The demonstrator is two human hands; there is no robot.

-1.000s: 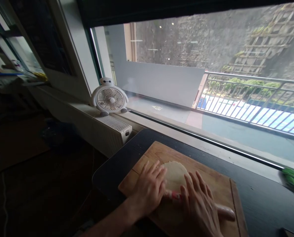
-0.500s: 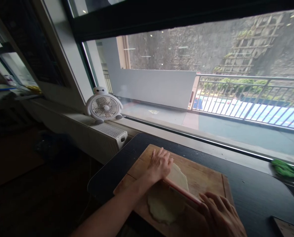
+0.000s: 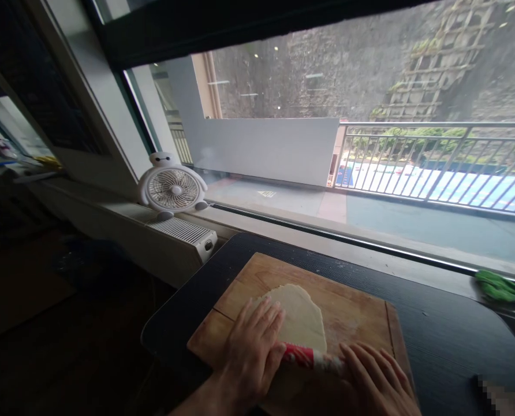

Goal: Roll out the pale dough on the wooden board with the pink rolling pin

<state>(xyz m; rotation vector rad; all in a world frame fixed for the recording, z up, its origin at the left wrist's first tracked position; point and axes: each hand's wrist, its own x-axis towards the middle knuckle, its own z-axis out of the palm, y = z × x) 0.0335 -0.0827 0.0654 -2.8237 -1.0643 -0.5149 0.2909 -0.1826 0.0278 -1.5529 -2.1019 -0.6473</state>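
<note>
Head view: left hand and right hand press flat, palms open, on a rolling pin — dough lies just beyond the fingers, on the board. Risk, as judged: uneven pressure could tear the thin sheet.

both palms flat on rolling pin — over dough; wooden board beneath
</note>
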